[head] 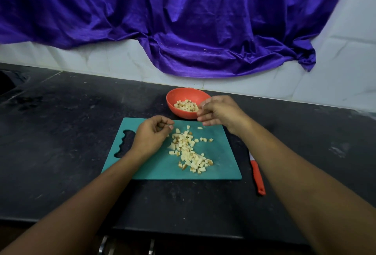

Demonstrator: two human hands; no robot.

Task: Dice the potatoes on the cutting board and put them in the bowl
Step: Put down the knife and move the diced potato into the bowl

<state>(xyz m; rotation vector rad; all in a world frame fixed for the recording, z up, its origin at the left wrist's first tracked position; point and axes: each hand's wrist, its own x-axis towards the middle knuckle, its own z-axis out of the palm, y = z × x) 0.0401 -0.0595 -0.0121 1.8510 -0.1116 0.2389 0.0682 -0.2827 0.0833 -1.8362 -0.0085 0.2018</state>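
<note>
A teal cutting board (223, 165) lies on the black counter with a heap of diced potato (191, 153) spread across its middle. Just behind the board stands an orange bowl (177, 96) with more potato cubes (186, 106) inside. My left hand (151, 134) hovers over the board's upper left, and its curled fingertips pinch a few small potato pieces. My right hand (217, 112) is at the bowl's right rim, fingers loosely bent toward the bowl, with nothing visible in them.
A red-handled knife (257, 173) lies on the counter (61, 153) right of the board, partly under my right forearm. A purple cloth (183, 20) hangs over the white tiled wall behind. The counter's front edge runs near the bottom.
</note>
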